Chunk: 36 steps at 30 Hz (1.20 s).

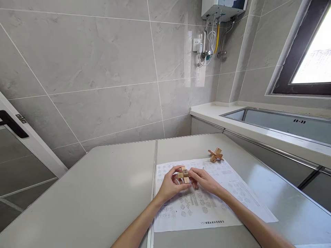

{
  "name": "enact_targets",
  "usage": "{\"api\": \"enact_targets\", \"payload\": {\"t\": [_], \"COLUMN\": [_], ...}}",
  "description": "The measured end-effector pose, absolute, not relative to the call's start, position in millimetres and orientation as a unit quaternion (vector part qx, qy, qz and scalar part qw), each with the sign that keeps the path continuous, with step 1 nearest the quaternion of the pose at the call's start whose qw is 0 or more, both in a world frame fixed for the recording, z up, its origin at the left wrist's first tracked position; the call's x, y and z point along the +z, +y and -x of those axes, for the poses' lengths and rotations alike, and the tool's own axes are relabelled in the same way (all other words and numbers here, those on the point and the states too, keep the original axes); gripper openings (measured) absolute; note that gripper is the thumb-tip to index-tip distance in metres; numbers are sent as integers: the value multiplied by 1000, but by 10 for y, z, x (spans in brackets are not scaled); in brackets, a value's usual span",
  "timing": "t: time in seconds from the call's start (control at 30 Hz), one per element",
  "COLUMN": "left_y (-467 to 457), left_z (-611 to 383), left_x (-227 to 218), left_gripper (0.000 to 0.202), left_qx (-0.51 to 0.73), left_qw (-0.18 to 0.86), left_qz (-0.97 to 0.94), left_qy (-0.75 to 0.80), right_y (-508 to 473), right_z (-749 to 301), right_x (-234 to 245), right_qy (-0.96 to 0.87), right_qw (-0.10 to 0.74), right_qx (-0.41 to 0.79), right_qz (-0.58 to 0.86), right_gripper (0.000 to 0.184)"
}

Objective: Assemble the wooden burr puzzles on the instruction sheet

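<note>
Between my two hands is a wooden interlocking puzzle (pixel 185 173), made of light wood pieces crossing each other, with a dark mark on its middle block. My left hand (pixel 172 182) is closed around its left side and lower edge, thumb beneath. From the right, the fingers of my right hand (pixel 201 178) pinch the puzzle's right side; some fingertips are hidden behind it. Under both hands lies a large white instruction sheet (pixel 214 213) printed with small diagrams and text. A second wooden puzzle (pixel 216 155), star-like in shape, rests at the sheet's far right edge.
The sheet lies on a pale table (pixel 116 193) with a seam running through it. On the right stands a counter with a metal sink (pixel 279 121). A white door (pixel 31 137) is at the left; a water heater (pixel 223 10) hangs on the tiled wall.
</note>
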<state>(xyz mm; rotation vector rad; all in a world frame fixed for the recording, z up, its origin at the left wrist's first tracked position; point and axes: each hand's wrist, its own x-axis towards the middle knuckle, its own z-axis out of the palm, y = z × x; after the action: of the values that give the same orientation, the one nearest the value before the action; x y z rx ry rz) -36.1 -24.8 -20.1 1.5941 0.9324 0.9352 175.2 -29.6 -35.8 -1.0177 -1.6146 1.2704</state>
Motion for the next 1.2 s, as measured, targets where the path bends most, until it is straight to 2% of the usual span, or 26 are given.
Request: {"api": "enact_targets", "payload": {"t": [0.3, 0.4, 0.53, 0.87, 1.2], "left_y": [-265, -225, -176, -162, -192], "left_z": [358, 360, 360, 374, 380], "left_x": [-223, -309, -393, -422, -349], "left_gripper": [79, 80, 66, 55, 52], "left_qx": [368, 378, 402, 379, 361], "left_qw": [537, 532, 511, 500, 513], "left_qz": [-666, -653, -641, -649, -647], "left_qy": [364, 384, 407, 430, 434], "right_y": [-360, -314, -202, 28, 127], "right_z": [-1725, -1738, -1818, -2072, -2240], "right_x": [-235, -258, -328, -537, -619], "right_qy": [-570, -477, -335, -222, -208], "right_qw": [399, 438, 490, 589, 618], "right_qx": [595, 642, 696, 677, 659], "right_qz": [402, 411, 405, 381, 375], "right_gripper": [61, 53, 39, 35, 40]}}
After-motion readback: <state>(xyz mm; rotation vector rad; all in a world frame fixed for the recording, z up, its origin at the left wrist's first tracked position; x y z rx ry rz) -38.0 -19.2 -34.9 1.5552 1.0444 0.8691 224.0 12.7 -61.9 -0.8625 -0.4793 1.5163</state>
